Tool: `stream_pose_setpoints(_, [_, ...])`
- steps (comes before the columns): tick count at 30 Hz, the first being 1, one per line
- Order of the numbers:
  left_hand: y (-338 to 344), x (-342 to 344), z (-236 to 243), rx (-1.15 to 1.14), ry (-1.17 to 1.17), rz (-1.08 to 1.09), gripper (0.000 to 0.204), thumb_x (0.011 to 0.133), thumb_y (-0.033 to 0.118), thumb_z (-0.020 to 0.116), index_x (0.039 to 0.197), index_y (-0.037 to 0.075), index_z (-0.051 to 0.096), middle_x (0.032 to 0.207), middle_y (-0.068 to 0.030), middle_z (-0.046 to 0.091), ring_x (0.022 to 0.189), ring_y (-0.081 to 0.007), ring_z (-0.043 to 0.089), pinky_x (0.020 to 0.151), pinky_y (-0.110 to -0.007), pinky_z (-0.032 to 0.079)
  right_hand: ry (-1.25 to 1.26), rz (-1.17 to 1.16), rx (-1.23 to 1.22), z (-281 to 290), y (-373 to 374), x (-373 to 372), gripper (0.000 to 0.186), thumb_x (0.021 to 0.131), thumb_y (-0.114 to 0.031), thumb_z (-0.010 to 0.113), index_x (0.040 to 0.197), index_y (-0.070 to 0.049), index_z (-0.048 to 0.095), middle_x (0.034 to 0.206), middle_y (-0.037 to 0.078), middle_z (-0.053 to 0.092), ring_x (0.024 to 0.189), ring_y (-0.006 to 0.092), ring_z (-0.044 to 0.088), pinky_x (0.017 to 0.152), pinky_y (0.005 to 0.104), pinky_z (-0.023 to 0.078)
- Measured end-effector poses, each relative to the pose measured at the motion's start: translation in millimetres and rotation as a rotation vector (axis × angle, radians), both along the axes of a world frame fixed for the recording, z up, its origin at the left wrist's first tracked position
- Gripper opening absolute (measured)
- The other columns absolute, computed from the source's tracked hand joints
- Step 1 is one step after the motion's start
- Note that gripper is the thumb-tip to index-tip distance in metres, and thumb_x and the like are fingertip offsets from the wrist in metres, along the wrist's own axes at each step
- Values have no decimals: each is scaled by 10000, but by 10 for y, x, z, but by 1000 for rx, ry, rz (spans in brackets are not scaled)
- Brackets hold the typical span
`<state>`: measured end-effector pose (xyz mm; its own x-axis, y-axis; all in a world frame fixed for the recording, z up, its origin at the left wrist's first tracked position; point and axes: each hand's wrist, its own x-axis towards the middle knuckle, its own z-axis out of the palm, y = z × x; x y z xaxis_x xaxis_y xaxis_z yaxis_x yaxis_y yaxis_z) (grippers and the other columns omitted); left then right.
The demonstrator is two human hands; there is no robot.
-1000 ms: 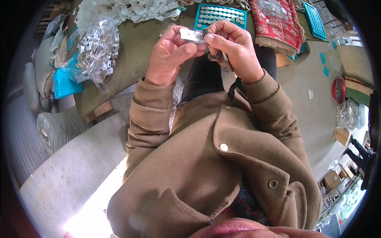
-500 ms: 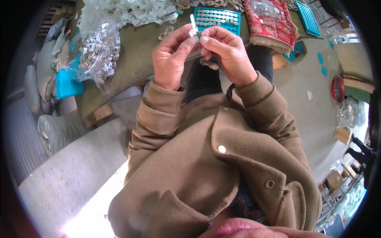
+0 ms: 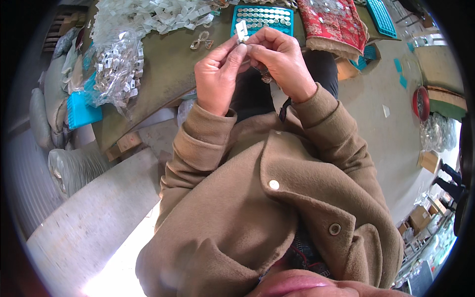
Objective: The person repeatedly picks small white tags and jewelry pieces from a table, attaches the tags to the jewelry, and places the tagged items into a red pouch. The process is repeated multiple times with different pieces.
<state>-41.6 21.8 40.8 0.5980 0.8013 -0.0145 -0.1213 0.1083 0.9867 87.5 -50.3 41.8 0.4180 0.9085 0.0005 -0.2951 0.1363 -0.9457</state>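
My left hand [image 3: 216, 84] and my right hand [image 3: 284, 64] meet over the table's near edge, fingertips pinched together. Between them stands a small white plastic piece [image 3: 241, 29] with an opening in it, gripped at its lower end by my left thumb and fingers. Thumb and forefinger of my right hand close on the same spot; a small dark part there is mostly hidden. Below the right fingers hangs a small bundle of thin wire [image 3: 266, 75]. Just beyond my hands lies a teal tray [image 3: 234, 21] with rows of round silvery discs.
A heap of white plastic pieces [image 3: 153, 17] covers the table's far left. Nearer is a clear bag [image 3: 118, 67] of similar pieces, beside a teal tray [image 3: 83, 110]. A loop of wire [image 3: 202, 40] lies on the tabletop [image 3: 166, 62]. Red patterned cloth [image 3: 331, 24] drapes at the right.
The white piece has turned, so its broad face with the opening shows. Both hands have shifted slightly, and the right fingers have curled closer around the joint. The wire bundle is now more tucked under them.
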Motion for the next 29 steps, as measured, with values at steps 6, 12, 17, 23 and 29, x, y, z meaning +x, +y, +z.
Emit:
stream_pose_setpoints(6, [77,-52,56,-228,37,66,268,940,164,660,1126,-28,674,930,-62,728,757,-120,705,626,-201,541,-10,65,-85,100,-53,14,108,875,-27,634,979,0,626,770,10,634,674,46,567,584,198,462])
stream_pose_setpoints(12, [114,-71,146,-252,42,47,264,953,162,603,1156,7,671,975,-69,737,681,-51,640,504,-162,405,-41,-11,72,63,-9,9,148,862,4,615,1001,-46,610,771,-41,575,645,14,469,552,177,360])
stream_pose_setpoints(17, [148,-109,218,-634,-174,-40,303,972,161,570,1239,21,600,1091,-99,702,599,6,475,473,-125,353,75,-18,123,37,-11,16,117,843,55,572,908,-42,566,747,-40,562,653,12,487,562,185,381])
stream_pose_setpoints(23, [196,-100,175,-1028,-363,-62,260,1005,168,534,1226,35,569,1166,-109,669,594,43,515,436,-117,420,-57,-12,181,-7,11,37,126,833,72,564,889,-41,561,735,-38,550,637,2,469,543,183,373])
stream_pose_setpoints(29, [288,-104,14,-1302,-451,-84,297,1000,168,554,1267,40,534,1192,-122,660,798,-33,692,492,-111,507,-229,-31,146,-120,-17,81,117,853,52,580,927,-38,590,728,-23,553,658,16,508,572,188,419])
